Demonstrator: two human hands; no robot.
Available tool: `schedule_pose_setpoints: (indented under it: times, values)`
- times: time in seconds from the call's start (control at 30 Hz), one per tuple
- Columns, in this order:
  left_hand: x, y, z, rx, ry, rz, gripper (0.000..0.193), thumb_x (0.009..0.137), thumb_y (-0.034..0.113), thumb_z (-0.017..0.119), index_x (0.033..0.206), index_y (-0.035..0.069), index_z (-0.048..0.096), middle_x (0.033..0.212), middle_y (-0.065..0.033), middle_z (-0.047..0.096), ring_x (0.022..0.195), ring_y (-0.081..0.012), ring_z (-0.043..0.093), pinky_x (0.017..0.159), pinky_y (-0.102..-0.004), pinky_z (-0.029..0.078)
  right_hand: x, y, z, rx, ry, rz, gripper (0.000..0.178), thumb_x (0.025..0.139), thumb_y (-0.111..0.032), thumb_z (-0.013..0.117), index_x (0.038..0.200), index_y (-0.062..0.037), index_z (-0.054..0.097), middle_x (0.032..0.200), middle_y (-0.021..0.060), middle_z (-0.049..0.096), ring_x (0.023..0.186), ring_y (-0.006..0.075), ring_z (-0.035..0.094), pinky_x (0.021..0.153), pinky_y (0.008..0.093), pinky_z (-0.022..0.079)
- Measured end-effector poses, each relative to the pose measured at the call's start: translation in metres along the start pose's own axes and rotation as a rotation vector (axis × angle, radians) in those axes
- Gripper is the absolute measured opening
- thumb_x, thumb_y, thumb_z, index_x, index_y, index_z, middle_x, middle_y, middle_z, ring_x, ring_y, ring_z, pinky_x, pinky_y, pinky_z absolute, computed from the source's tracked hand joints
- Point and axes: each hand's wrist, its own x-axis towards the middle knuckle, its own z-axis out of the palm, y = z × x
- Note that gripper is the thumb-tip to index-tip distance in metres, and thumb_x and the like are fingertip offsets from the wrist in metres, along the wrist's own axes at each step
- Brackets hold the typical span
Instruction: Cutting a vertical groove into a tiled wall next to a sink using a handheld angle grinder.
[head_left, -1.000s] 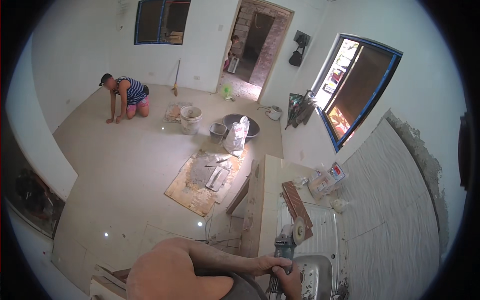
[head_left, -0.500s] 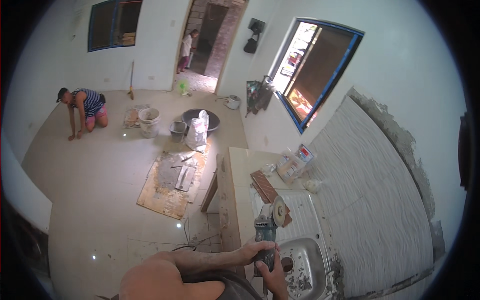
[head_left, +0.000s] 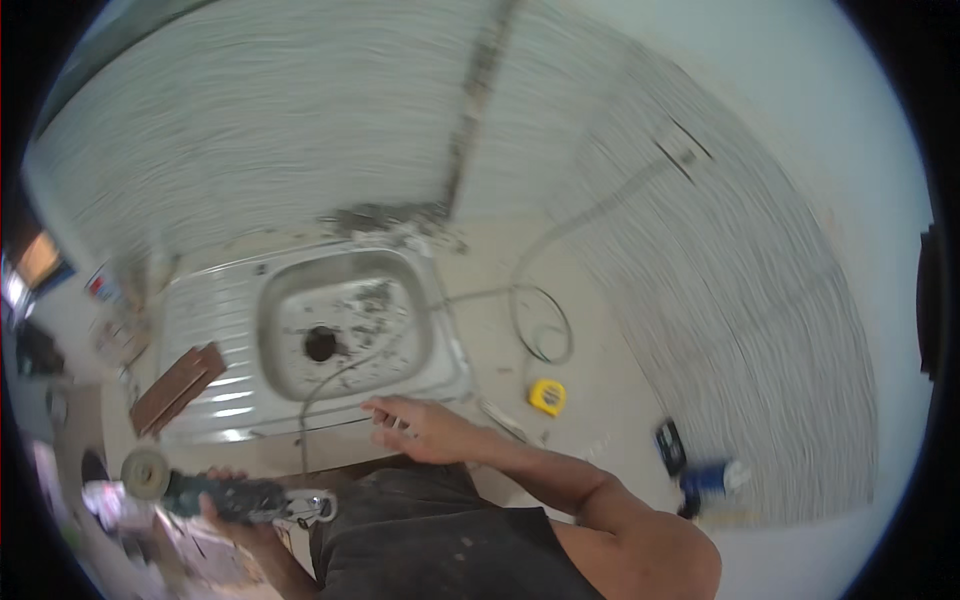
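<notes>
An angle grinder (head_left: 225, 497) with a dark body and a pale round disc lies sideways at the lower left. My left hand (head_left: 222, 500) is closed around its body. Its cord loops near my waist and runs across the sink. My right hand (head_left: 420, 428) hangs over the front edge of the steel sink (head_left: 448, 350), empty, its fingers stretched out and somewhat apart. Dark crumbs of debris lie in the basin around the drain hole (head_left: 320, 343). On the ribbed drainboard rest a few reddish-brown tile strips (head_left: 178, 388), stacked unevenly, a little beyond the grinder's disc.
A cord (head_left: 540, 240) reaches a wall outlet (head_left: 688, 157) and coils on the counter (head_left: 490, 250). To the right are a yellow tape measure (head_left: 547, 397), a dark phone-like object (head_left: 670, 446) and a blue container (head_left: 708, 478). Wavy grey tiles (head_left: 300, 120) cover the walls.
My view has swung right, from the room to the sink and counter corner. My right hand has let go of the grinder, which only my left hand holds now.
</notes>
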Motion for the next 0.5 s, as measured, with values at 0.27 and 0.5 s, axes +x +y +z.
schedule_pose_setpoints:
  times: [0.27, 0.5]
  values:
    - [0.021, 0.010, -0.012, 0.009, -0.136, -0.188, 0.037, 0.102, 0.032, 0.058, 0.122, 0.002, 0.051, 0.110, -0.0119, 0.058, 0.107, -0.0261, 0.061, 0.093, -0.0408, 0.055, -0.207, 0.169, -0.081, -0.424, 0.981, 0.573, 0.046, 0.100, -0.030, 0.062, 0.137, -0.0029, 0.061, 0.132, 0.0205, 0.066, 0.118, 0.0384, 0.065, 0.099, 0.0467, 0.052]
    - [0.042, 0.013, 0.003, 0.058, -0.245, -0.152, 0.038, 0.102, 0.036, 0.058, 0.122, 0.005, 0.051, 0.114, -0.0115, 0.058, 0.109, -0.0271, 0.062, 0.084, -0.0471, 0.060, -0.208, 0.198, -0.061, -0.777, 1.056, 0.801, 0.060, 0.099, -0.040, 0.061, 0.144, -0.0021, 0.054, 0.144, 0.0279, 0.052, 0.136, 0.0465, 0.045, 0.114, 0.0549, 0.036]
